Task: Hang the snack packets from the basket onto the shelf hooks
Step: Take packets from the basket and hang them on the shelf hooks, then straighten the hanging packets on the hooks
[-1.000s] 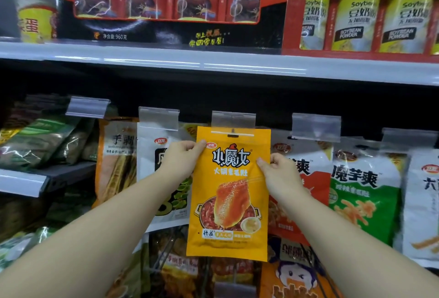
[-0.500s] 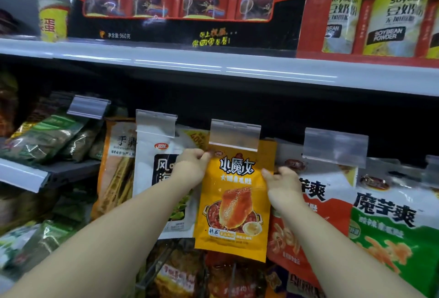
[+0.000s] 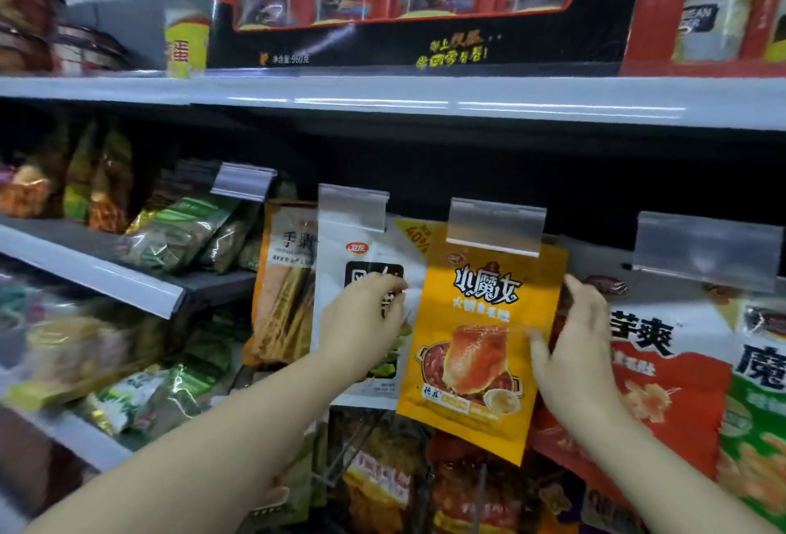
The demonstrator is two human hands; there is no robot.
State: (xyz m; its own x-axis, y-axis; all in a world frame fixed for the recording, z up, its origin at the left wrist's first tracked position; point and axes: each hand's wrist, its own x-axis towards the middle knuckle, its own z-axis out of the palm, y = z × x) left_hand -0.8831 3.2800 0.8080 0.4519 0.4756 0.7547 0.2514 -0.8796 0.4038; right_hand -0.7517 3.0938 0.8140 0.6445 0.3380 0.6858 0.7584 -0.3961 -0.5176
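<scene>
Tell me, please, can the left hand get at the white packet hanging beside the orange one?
Probably yes: the left hand already lies against the white packet, with nothing between them.

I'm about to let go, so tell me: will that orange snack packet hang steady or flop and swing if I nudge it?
The orange packet is a thin glossy pouch, so it probably bends easily and feels light. Its top sits behind the clear tag holder and it hangs slightly tilted, so a nudge would likely swing it. The shiny film may be slippery.
</scene>
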